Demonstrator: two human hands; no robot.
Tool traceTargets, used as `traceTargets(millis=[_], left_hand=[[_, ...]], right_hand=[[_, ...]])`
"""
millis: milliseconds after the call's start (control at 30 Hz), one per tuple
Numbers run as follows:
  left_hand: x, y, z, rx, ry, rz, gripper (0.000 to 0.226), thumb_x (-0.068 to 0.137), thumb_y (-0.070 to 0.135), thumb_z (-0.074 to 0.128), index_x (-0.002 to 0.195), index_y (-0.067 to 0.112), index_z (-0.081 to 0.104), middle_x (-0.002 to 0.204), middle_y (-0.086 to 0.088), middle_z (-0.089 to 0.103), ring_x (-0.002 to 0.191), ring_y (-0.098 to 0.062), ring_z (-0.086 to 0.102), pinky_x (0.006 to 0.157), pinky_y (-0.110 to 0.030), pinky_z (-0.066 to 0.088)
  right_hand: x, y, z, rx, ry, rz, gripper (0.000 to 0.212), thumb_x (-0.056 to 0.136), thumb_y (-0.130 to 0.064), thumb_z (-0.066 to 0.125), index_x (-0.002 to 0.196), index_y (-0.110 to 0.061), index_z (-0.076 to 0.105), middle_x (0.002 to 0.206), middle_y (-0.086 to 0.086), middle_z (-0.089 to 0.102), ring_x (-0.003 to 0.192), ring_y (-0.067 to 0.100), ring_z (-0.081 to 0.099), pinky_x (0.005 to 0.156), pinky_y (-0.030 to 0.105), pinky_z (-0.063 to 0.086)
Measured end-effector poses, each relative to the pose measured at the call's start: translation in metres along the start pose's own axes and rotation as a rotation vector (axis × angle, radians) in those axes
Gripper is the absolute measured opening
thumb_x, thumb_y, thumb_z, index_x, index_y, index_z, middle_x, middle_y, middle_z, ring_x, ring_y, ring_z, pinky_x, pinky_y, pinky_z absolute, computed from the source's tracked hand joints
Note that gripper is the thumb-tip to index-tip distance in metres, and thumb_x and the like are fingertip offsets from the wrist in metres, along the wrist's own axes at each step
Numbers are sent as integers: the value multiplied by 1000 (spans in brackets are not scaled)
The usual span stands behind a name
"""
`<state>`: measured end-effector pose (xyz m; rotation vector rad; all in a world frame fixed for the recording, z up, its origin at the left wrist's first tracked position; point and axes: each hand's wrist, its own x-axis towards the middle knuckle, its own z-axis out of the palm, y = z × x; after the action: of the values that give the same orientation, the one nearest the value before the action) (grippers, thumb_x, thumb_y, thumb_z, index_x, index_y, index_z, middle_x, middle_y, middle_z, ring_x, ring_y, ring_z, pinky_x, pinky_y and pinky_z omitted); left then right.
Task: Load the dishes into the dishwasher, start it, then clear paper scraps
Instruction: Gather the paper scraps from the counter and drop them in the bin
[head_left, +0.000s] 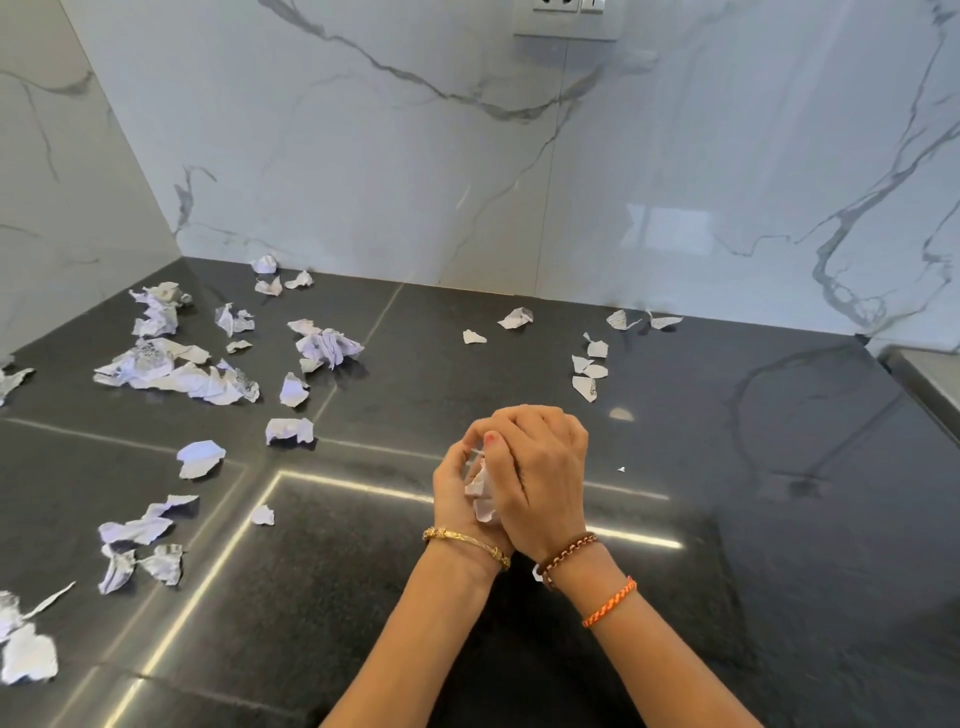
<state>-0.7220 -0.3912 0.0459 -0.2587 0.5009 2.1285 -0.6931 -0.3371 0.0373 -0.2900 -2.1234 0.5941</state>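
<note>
- We have both hands together over the middle of the dark tabletop (727, 519): the right hand (540, 467) lies over the left hand (457, 493), and both curl around a wad of paper (480, 496) pressed between them.
- We judge the step in hand to be compacting what we have gathered, so that more scraps fit in one grip.
- Squeeze firmly with fingers closed all round; a white corner pokes out near the wrists, and loose edges like that could drop back onto the tabletop.
- Once the wad is tight, we would pass it to one hand alone, freeing the other to gather.
- Most of the paper scraps (176, 369) lie on the left half, well apart from our hands; a smaller group (587, 369) sits just beyond our hands to the right, with a few near the marble wall (675, 182).
- The nearest pieces beyond our hands seem the sensible next pick, then the large crumpled sheets on the left.
- Thin flat bits such as the small piece (262, 515) will be hard to pinch off the polished surface; sliding them together, or toward the edge, should serve better.
- One tiny fleck (621, 469) right of our hands is easy to miss.
- No bin or dishwasher shows here, so we cannot tell where the wad goes.
</note>
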Motion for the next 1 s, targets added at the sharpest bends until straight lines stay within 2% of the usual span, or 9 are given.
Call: traceTargets(millis=[133, 267, 400, 500, 600, 700, 800, 900, 1000], left_hand=[[-5, 3, -2, -1, 52, -12, 34, 89, 37, 46, 85, 8, 63, 70, -10, 68, 59, -22, 67, 52, -29, 57], [-8, 4, -4, 14, 48, -24, 31, 85, 37, 50, 89, 9, 62, 73, -7, 66, 64, -21, 65, 61, -30, 56], [-5, 4, -7, 10, 87, -37, 26, 84, 35, 48, 91, 11, 56, 78, -8, 60, 68, -22, 59, 60, -28, 53], [-9, 9, -9, -96, 133, -116, 34, 85, 35, 48, 85, 2, 58, 67, -17, 62, 68, -26, 56, 54, -33, 53], [-12, 19, -13, -190, 118, -132, 48, 88, 35, 46, 70, -5, 66, 68, -23, 61, 80, -30, 52, 54, -40, 53], [-14, 31, -16, -265, 101, -103, 42, 89, 33, 47, 81, -5, 61, 78, -25, 61, 83, -34, 52, 58, -51, 51], [-15, 40, -18, -258, 124, -61, 44, 91, 33, 45, 86, -8, 56, 76, -27, 61, 82, -36, 52, 73, -49, 51], [-19, 47, -18, -233, 124, -41, 44, 92, 33, 43, 93, -9, 54, 91, -25, 56, 87, -38, 50, 70, -51, 38], [-19, 56, -19, -230, 111, -22, 41, 92, 31, 43, 96, -8, 54, 93, -24, 56, 87, -37, 51, 71, -52, 50]], right_hand=[[2, 6, 0, -187, -30, -14, 29, 77, -32, 43, 103, -32, 57, 91, -11, 58, 95, 8, 43, 91, 37, 23], [1, 8, 3, -264, -50, 1, 36, 75, -43, 47, 111, -35, 48, 98, -8, 55, 100, 9, 38, 91, 37, 20], [1, -3, -7, 0, 167, 195, 30, 84, -45, 38, 100, -34, 61, 96, -14, 54, 101, 3, 38, 90, 29, 18], [1, 10, -21, 226, 262, 385, 25, 81, -47, 36, 91, -41, 57, 95, -22, 56, 99, 0, 44, 95, 30, 29], [-11, 45, -29, 47, 54, 549, 38, 78, -53, 40, 100, -31, 62, 115, -8, 56, 114, 14, 47, 101, 40, 33], [-25, 82, -32, -267, -258, 618, 59, 84, -58, 42, 127, -19, 52, 140, 4, 43, 134, 23, 32, 109, 42, 22], [-29, 85, -34, -324, -436, 548, 68, 86, -64, 37, 131, -14, 47, 141, 9, 41, 136, 26, 28, 111, 38, 22], [-39, 57, -32, -150, -471, 410, 76, 78, -69, 40, 128, -12, 47, 127, 5, 47, 123, 23, 40, 100, 25, 28], [-55, 33, -19, -144, -662, 205, 92, 67, -76, 38, 140, -22, 31, 145, 4, 28, 137, 22, 19, 114, 33, 16]])
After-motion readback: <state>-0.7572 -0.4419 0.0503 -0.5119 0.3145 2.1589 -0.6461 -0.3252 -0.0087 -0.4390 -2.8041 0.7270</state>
